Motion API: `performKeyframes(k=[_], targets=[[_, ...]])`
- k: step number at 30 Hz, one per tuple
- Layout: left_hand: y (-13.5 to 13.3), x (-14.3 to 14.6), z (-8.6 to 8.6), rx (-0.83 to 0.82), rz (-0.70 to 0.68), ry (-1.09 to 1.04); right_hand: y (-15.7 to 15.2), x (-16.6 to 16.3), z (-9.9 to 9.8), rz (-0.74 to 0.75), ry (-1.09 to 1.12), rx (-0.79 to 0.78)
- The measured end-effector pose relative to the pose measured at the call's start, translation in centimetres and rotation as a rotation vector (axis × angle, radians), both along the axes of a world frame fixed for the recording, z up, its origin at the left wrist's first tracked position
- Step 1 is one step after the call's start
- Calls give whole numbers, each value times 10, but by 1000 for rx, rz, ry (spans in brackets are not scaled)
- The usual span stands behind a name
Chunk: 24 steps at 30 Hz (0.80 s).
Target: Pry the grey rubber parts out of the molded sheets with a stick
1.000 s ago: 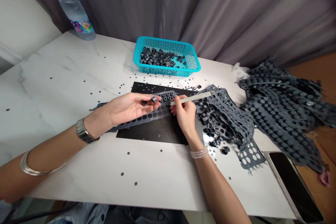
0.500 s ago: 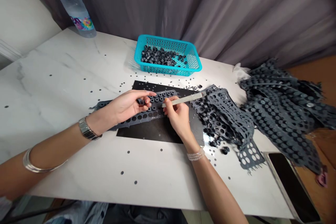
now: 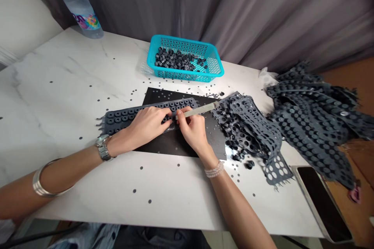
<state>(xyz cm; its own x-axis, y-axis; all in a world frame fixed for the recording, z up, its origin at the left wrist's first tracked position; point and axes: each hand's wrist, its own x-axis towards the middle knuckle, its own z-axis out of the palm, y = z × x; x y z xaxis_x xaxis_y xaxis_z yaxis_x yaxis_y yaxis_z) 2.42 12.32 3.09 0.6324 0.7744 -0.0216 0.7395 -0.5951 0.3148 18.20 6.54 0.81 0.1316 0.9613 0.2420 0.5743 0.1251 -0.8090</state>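
Observation:
A dark grey moulded rubber sheet (image 3: 125,114) with rows of raised rings lies across a black mat (image 3: 163,147). My left hand (image 3: 150,124) rests over the sheet, thumb and index finger closed on a ring at its surface; the other fingers are curled out of sight. My right hand (image 3: 193,128) is closed on a narrow, flat, pale-grey tool (image 3: 203,109). One end of the tool sits at the ring beside my left fingertips, and the other points right. Just right of the mat lie loose black rubber rings (image 3: 230,128) and perforated sheet scraps (image 3: 254,122).
Behind the mat stands a turquoise basket (image 3: 187,76) holding many small black rubber pieces. Small dark discs dot the white table (image 3: 102,186). A water bottle (image 3: 84,15) stands back left. More studded sheets (image 3: 315,124) and a phone (image 3: 324,206) are at the right.
My left hand has lowered onto the sheet, its thumb and index closing at a ring; the black piece seen in its fingers before is hidden. The tool has shifted slightly left with my right hand.

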Motion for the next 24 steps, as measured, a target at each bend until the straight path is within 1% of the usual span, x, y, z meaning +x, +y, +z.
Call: performKeyframes(k=[3,5,7,9,11,12,15,17,18,19,21,24], targets=[[-1,0,0,-1,-3,-29,1,-3,-2,5,-64,19],[-2,-1,2,-28,-27,-95,2,-6,-3,-8,-112,29],[-4,-2,7,-95,-51,-214,3,-9,-4,-29,-126,32],[-5,-6,15,-205,-21,-374,5,-10,-5,-46,-96,28],[0,-10,24,-361,92,-574,6,-8,-6,-65,-33,15],[4,-13,29,-475,158,-686,5,-6,-6,-78,10,6],[20,-19,34,-940,299,-980,4,5,-8,-141,152,-20],[28,-21,32,-1234,361,-1077,3,14,-10,-189,225,-31],[30,-21,29,-1340,398,-1101,3,18,-11,-209,258,-38],[31,-20,27,-1419,437,-1120,4,22,-12,-224,289,-47],[30,-19,23,-1519,494,-1146,5,28,-14,-248,336,-65],[25,-15,22,-1585,528,-1177,6,32,-16,-275,346,-72]])
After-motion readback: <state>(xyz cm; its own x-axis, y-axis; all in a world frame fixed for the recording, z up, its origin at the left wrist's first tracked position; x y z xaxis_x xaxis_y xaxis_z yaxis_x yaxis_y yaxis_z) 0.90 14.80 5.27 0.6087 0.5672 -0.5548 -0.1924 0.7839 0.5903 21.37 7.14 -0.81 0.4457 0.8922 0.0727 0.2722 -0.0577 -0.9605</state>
